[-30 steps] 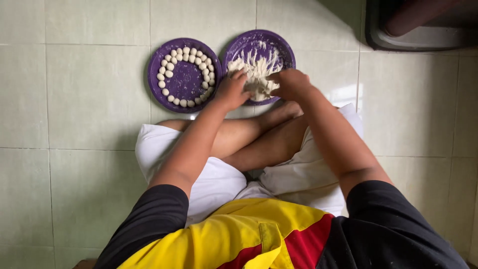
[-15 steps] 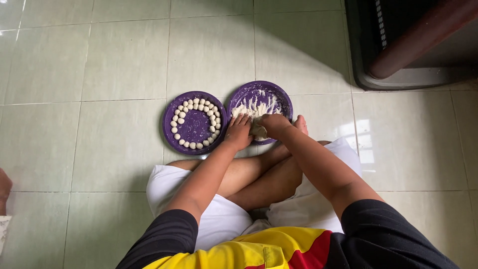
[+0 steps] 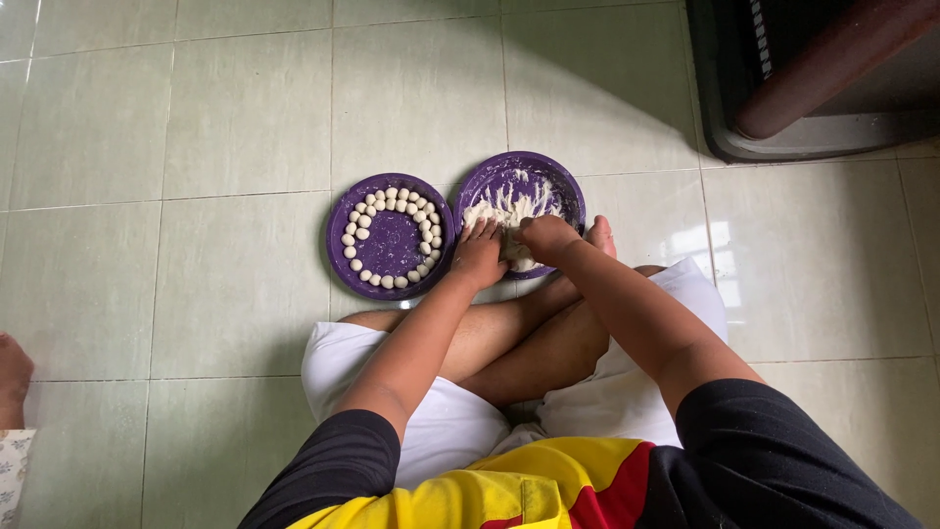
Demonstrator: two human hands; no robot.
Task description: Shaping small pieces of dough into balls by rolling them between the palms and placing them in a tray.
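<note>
Nearest the camera sits the person, cross-legged on the tiled floor [image 3: 196, 294] in a black, yellow and red shirt [image 3: 509, 495] and white shorts [image 3: 441, 421], both forearms reaching toward twelve o'clock.

Past the knees, the left hand [image 3: 478, 257] lies palm down at the near rim of the right-hand purple plate [image 3: 563, 186], its fingers [image 3: 482, 231] spread a little and resting flat on the pale dough [image 3: 509, 211]; it holds nothing closed. At three o'clock of it, touching distance away, the right hand [image 3: 548, 238] is curled into a loose fist over the near edge of the same dough. Whether a piece sits inside that curl I cannot tell, as the knuckles hide the palm.

The dough lies smeared across the plate's middle and near side, thin and ragged toward the far rim. To work it well, I judge the left hand should keep the mass pinned while the right pinches a small, even piece, matching the size already made.

At nine o'clock of this plate, rims touching, a second purple plate [image 3: 387, 240] carries small dough balls [image 3: 351, 240] set in a ring round its edge, centre bare.

Farther off, at one o'clock, stands dark furniture [image 3: 783, 108]. At eight o'clock, another person's foot [image 3: 14, 377] shows at the frame edge
</note>
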